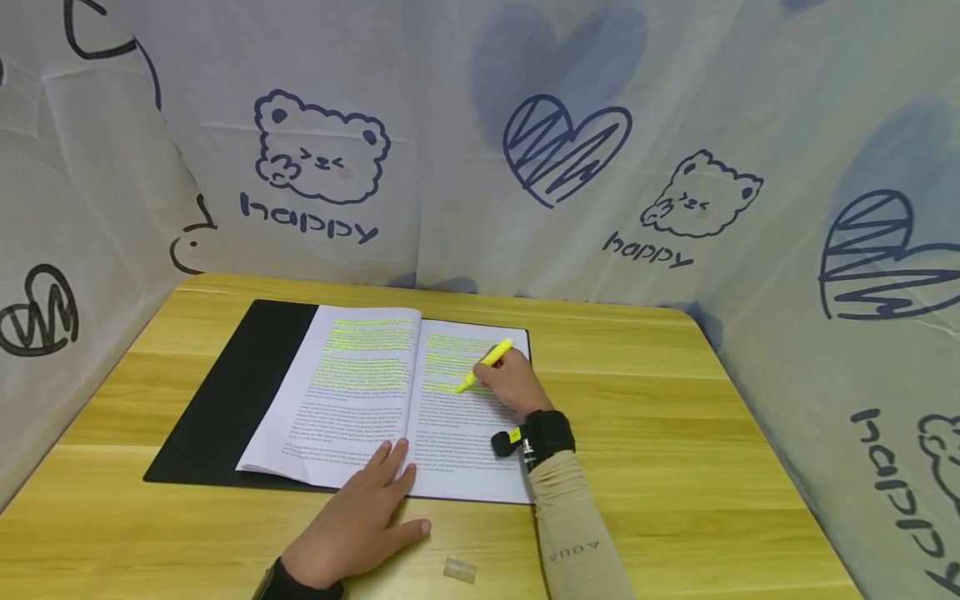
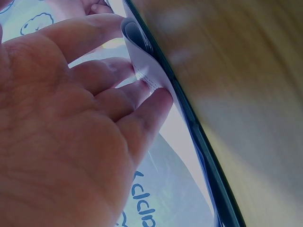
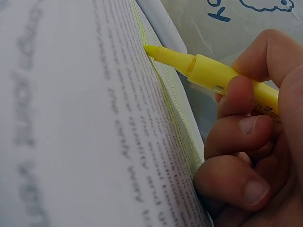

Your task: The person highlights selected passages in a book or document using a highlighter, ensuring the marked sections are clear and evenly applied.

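Observation:
My right hand [image 1: 516,383] pinches a yellow highlighter [image 1: 495,352] near its middle. In the right wrist view the highlighter's tip [image 3: 150,50] is right at a line of print beside yellow marks. Beneath lies an open document of printed pages [image 1: 468,442], set in a black folder [image 1: 225,400]. Yellow highlighting covers the upper lines of the left page [image 1: 367,367] and the top lines of the right page. My left hand [image 1: 360,521] rests with spread fingers on the pages' lower edge near the fold. In the left wrist view its fingertips [image 2: 163,100] touch the paper.
A small translucent cap [image 1: 460,570] lies on the wooden table [image 1: 660,433] near the front, right of my left hand. A white curtain [image 1: 450,150] with drawn hearts and bears hangs behind the table and along both sides. A black strap with a small camera [image 1: 547,433] circles the right wrist.

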`<state>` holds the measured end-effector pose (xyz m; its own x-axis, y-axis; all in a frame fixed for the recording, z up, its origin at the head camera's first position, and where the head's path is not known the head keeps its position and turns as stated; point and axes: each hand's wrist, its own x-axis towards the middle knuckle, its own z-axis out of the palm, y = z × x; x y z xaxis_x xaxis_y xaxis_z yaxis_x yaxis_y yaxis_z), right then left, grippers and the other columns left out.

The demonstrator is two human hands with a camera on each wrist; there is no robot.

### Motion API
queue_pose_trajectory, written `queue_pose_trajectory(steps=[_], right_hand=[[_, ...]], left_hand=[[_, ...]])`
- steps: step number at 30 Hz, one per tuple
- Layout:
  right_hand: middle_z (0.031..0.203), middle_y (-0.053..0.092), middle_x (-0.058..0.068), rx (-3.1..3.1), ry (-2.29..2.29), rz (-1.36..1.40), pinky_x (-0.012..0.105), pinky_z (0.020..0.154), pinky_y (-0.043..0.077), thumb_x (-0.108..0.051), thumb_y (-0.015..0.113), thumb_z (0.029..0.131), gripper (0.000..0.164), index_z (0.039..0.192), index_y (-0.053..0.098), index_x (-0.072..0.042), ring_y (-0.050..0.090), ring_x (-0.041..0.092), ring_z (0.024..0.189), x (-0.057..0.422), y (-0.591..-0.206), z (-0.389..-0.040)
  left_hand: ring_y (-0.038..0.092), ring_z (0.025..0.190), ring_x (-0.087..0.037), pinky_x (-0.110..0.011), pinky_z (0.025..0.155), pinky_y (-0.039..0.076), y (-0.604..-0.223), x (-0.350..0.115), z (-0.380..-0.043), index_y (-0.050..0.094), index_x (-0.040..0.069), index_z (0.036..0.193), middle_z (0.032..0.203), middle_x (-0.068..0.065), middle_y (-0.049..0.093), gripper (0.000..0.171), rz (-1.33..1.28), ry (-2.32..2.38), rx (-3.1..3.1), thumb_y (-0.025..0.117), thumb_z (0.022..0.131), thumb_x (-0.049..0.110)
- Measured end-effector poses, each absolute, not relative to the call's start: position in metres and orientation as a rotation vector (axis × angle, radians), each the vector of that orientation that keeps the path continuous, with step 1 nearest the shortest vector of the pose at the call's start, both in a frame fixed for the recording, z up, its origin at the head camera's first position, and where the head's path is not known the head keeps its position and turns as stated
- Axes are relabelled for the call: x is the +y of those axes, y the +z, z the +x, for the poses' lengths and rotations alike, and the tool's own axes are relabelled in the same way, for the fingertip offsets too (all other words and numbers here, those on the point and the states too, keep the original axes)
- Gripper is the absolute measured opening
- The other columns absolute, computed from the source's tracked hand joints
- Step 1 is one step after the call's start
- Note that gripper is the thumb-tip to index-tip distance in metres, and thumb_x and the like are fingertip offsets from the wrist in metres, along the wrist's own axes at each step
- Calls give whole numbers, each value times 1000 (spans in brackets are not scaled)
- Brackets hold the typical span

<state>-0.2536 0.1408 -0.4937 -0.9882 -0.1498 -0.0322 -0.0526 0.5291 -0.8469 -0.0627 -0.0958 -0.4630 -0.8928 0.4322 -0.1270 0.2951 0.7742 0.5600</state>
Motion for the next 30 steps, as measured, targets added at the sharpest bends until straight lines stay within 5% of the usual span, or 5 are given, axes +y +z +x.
queue_pose_trajectory(steps=[30], right_hand=[[73, 56, 6, 2664, -1449, -48, 34, 62, 39, -35, 61, 84, 25, 87, 62, -11, 53, 24, 69, 155, -495, -256]], left_hand=[[11, 146, -33, -53, 113, 19, -462, -95, -61, 45, 2, 141, 158, -12, 21, 78, 564, 792, 2726, 60, 86, 56]])
